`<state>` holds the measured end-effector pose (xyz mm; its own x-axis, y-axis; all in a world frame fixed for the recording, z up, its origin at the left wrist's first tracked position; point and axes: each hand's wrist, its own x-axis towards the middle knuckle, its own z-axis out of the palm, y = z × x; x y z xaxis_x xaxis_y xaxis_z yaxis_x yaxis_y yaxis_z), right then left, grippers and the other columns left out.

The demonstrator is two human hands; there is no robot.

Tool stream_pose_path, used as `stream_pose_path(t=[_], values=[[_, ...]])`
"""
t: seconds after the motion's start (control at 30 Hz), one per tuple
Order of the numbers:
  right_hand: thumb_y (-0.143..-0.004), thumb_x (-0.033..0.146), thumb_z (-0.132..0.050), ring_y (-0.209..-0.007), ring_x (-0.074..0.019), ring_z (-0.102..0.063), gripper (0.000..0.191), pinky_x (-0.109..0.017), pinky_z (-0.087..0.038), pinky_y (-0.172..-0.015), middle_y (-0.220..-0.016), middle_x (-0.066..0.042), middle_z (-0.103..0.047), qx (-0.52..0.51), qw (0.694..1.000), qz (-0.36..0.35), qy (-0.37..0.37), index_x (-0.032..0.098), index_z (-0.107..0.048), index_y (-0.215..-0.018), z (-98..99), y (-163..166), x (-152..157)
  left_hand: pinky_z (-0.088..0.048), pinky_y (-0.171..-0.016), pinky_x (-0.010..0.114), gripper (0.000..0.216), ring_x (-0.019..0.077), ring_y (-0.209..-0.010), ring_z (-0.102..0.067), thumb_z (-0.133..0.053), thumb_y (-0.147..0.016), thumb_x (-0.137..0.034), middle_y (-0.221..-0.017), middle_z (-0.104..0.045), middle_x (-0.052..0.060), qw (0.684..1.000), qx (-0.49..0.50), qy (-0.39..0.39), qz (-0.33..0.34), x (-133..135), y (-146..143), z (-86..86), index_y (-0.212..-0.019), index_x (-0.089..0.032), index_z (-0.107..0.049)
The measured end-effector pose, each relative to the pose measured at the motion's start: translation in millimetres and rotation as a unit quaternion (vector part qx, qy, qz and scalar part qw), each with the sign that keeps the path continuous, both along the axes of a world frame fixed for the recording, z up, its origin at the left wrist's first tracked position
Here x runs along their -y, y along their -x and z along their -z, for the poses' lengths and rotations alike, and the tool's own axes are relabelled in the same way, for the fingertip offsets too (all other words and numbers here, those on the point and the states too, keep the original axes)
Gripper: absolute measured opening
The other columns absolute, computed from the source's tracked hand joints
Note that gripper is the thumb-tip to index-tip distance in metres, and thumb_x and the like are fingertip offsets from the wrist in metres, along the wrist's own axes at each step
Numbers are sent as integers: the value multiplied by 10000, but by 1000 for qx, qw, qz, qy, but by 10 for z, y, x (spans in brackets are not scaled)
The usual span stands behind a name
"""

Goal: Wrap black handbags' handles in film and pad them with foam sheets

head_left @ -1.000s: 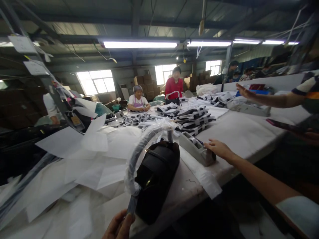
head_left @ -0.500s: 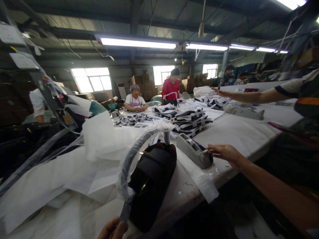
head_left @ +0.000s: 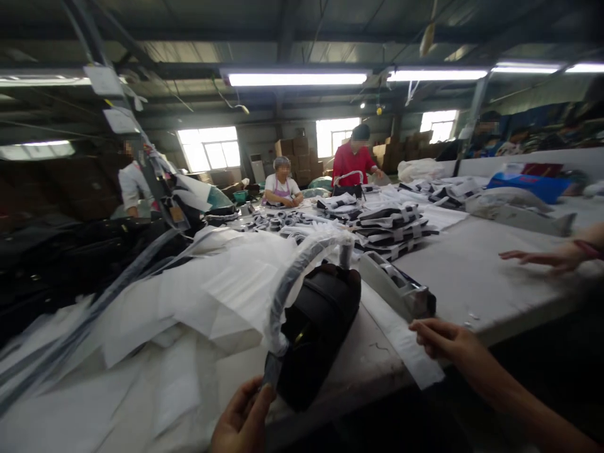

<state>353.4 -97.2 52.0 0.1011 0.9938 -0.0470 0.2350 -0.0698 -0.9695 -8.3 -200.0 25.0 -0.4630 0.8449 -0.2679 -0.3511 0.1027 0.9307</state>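
A black bag lies on the white table, its curved handle wrapped in clear plastic. My left hand pinches the near end of that handle at the bottom of the view. My right hand hovers just in front of the grey tape dispenser, fingers drawn together near the end of a white paper strip; whether it holds a piece of tape is too small to tell.
Loose white wrapping sheets cover the table's left side. Stacks of black-and-white items lie further back. Another person's hand rests on the table at right. Two workers stand and sit at the far end.
My right hand has pulled back from the tape dispenser toward me. The view has shifted left, and the other person's outstretched arm at right has dropped to the table.
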Motion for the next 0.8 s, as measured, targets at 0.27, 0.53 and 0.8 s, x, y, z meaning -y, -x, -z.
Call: stream_pose_path(t=[0.27, 0.53, 0.8], values=[[-832, 605, -647, -538, -127, -565, 460, -221, -435, -541, -636, -24, -663, -90, 946, -311, 19, 154, -722, -786, -272, 1723, 744, -499, -673, 230, 473, 175, -726, -676, -863, -580, -536, -662, -680, 9, 996, -40, -79, -3, 87, -171, -96, -835, -176, -690], [-831, 605, -628, -449, -124, -513, 498, -221, -354, -445, -514, -7, -598, -15, 967, -254, -22, 160, -682, -615, -184, 2240, 649, -486, -798, 275, 381, 214, -881, -672, -801, -713, -487, -866, -742, 75, 987, -109, -112, 45, 154, -78, -160, -885, -166, -691], [-879, 541, -600, -517, -132, -555, 465, -221, -394, -507, -564, -8, -630, 21, 960, -274, -45, 164, -693, -624, -152, 2177, 605, -489, -755, 284, 434, 204, -794, -666, -832, -642, -532, -778, -731, 55, 990, -86, -107, 31, 110, -47, -155, -832, -161, -709]])
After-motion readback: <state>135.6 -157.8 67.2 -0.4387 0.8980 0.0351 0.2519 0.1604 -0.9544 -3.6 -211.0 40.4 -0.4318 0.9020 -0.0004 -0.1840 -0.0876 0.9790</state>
